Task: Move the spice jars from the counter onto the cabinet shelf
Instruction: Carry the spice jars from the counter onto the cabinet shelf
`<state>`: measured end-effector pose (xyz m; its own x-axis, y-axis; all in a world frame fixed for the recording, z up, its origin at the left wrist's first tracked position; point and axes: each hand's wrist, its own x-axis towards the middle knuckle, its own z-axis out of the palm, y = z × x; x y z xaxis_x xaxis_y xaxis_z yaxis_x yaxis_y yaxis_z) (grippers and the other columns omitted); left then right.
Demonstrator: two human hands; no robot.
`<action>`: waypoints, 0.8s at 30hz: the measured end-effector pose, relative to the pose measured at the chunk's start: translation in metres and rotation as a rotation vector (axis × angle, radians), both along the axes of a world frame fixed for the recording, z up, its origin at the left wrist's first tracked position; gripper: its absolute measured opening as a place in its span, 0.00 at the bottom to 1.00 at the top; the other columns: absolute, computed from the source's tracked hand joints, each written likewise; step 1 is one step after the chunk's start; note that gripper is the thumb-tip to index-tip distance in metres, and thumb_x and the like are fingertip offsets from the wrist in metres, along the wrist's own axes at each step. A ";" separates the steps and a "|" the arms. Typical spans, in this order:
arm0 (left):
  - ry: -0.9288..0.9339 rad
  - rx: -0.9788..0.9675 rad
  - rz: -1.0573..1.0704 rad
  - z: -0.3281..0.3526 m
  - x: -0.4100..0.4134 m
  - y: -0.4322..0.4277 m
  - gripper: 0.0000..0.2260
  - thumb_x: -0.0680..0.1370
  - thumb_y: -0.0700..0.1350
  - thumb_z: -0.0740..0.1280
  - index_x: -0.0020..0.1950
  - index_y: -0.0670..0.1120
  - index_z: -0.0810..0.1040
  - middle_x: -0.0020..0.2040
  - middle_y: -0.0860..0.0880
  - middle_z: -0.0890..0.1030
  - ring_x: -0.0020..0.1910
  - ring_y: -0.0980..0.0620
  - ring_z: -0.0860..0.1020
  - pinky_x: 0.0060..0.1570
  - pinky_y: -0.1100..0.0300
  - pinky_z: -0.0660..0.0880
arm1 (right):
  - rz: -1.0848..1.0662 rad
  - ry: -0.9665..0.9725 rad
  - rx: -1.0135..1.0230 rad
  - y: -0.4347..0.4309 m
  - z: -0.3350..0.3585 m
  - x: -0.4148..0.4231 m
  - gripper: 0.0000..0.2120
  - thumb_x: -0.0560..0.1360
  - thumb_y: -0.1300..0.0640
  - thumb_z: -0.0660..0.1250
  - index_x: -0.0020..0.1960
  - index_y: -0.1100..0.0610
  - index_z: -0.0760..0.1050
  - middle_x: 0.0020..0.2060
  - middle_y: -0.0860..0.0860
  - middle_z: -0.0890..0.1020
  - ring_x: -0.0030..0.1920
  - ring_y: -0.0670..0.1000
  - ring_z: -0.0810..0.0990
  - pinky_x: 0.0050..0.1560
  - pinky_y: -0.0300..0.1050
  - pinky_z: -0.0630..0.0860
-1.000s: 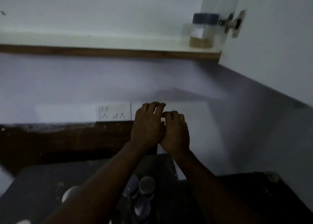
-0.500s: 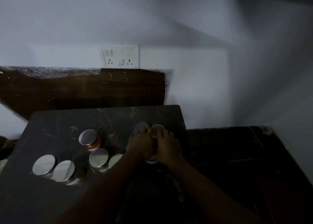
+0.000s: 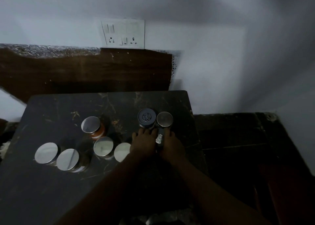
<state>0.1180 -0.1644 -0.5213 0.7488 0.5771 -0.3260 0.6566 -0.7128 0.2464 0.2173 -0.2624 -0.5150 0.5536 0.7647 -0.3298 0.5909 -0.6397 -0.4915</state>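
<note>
Several spice jars stand on the dark marble counter (image 3: 51, 195). A dark-lidded jar (image 3: 147, 118) and a silver-lidded jar (image 3: 164, 119) stand side by side near the counter's right end. Just in front of them, my left hand (image 3: 142, 143) and my right hand (image 3: 171, 145) press against the two sides of a dark jar with a small white label (image 3: 159, 138); most of it is hidden between my fingers. The cabinet shelf is out of view.
More silver-lidded jars stand to the left: one with orange contents (image 3: 91, 125), two close to my left wrist (image 3: 103, 146) (image 3: 121, 151), and two at the far left (image 3: 46, 152) (image 3: 67, 159). A switch plate (image 3: 123, 34) is on the white wall. A lower dark surface (image 3: 238, 148) lies right.
The view has dropped from the cabinet shelf to the counter. Both hands came down from in front of the wall and closed around a jar at the counter's right end.
</note>
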 end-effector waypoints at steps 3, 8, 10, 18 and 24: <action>-0.015 0.008 -0.031 -0.001 -0.008 0.001 0.36 0.76 0.61 0.67 0.80 0.54 0.58 0.76 0.46 0.69 0.73 0.41 0.64 0.67 0.40 0.62 | -0.005 0.067 0.049 -0.007 0.003 0.002 0.38 0.70 0.45 0.76 0.73 0.52 0.61 0.66 0.57 0.75 0.61 0.60 0.79 0.56 0.54 0.78; -0.152 0.018 -0.110 0.014 -0.025 0.009 0.36 0.75 0.65 0.64 0.80 0.55 0.58 0.74 0.48 0.68 0.70 0.44 0.67 0.66 0.44 0.67 | -0.060 0.130 0.176 -0.019 0.023 0.003 0.43 0.65 0.42 0.81 0.74 0.49 0.66 0.67 0.50 0.75 0.65 0.53 0.77 0.63 0.52 0.77; -0.280 0.043 -0.154 0.029 -0.028 0.013 0.36 0.76 0.67 0.61 0.80 0.55 0.59 0.74 0.49 0.67 0.68 0.45 0.68 0.64 0.49 0.72 | -0.110 0.122 0.267 -0.022 0.034 0.003 0.43 0.64 0.43 0.82 0.74 0.50 0.66 0.67 0.49 0.75 0.65 0.51 0.77 0.64 0.49 0.77; -0.743 -0.019 -0.128 0.116 -0.019 0.028 0.26 0.83 0.60 0.61 0.79 0.52 0.66 0.74 0.48 0.68 0.67 0.48 0.74 0.61 0.62 0.70 | -0.214 -0.063 0.666 0.000 0.111 0.009 0.35 0.66 0.41 0.77 0.69 0.48 0.68 0.64 0.47 0.77 0.61 0.44 0.77 0.61 0.41 0.77; -1.030 0.138 -0.107 0.197 -0.005 0.043 0.24 0.82 0.63 0.60 0.73 0.52 0.72 0.67 0.49 0.70 0.58 0.51 0.76 0.50 0.56 0.78 | -0.179 -0.153 0.918 0.022 0.187 0.006 0.41 0.67 0.44 0.77 0.75 0.55 0.67 0.69 0.51 0.75 0.67 0.52 0.76 0.66 0.51 0.76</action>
<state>0.1131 -0.1214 -0.3246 0.6764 0.4746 0.5633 0.1065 -0.8197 0.5628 0.2230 -0.2409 -0.3278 0.6752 0.5890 0.4440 0.6209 -0.1290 -0.7732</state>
